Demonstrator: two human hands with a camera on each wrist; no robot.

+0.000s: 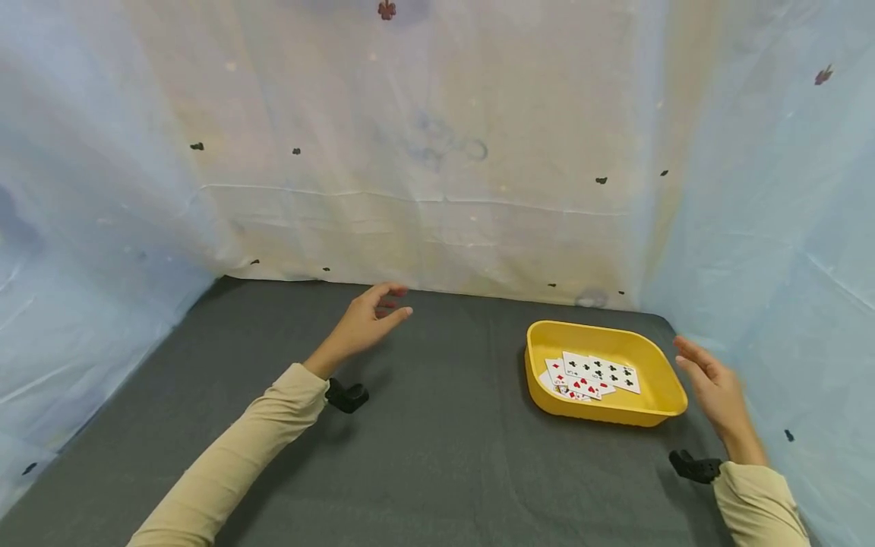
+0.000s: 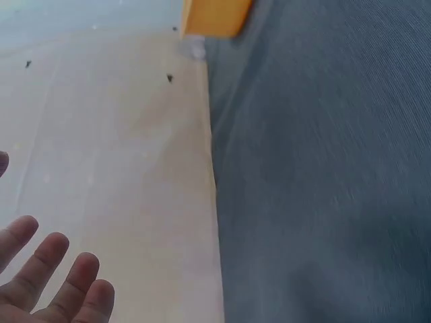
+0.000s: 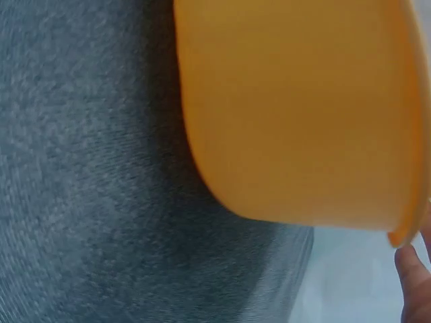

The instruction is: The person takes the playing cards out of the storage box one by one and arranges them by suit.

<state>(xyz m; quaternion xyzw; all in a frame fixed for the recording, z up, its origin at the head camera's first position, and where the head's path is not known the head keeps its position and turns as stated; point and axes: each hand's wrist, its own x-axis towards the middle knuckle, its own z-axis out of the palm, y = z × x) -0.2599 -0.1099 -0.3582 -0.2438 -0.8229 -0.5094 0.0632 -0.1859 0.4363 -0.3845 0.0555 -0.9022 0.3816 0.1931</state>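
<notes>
A yellow tray (image 1: 666, 387) with rounded corners stands on the right of the dark table. Several playing cards (image 1: 588, 376) lie face up and overlapping in it, clubs above red suits. My right hand (image 1: 714, 387) is at the tray's right end, fingers fairly straight and holding nothing. In the right wrist view a fingertip (image 3: 407, 259) appears close to the rim of the tray (image 3: 296, 121); contact cannot be told. Left of the tray, my left hand (image 1: 362, 327) hovers over the table with spread, slightly bent fingers (image 2: 81, 279) and nothing in its grasp.
Dark grey cloth covers the table (image 1: 437, 425). Pale patterned sheeting (image 1: 437, 152) hangs behind it and along both sides, close to my right hand. Each wrist wears a black camera mount (image 1: 347, 396).
</notes>
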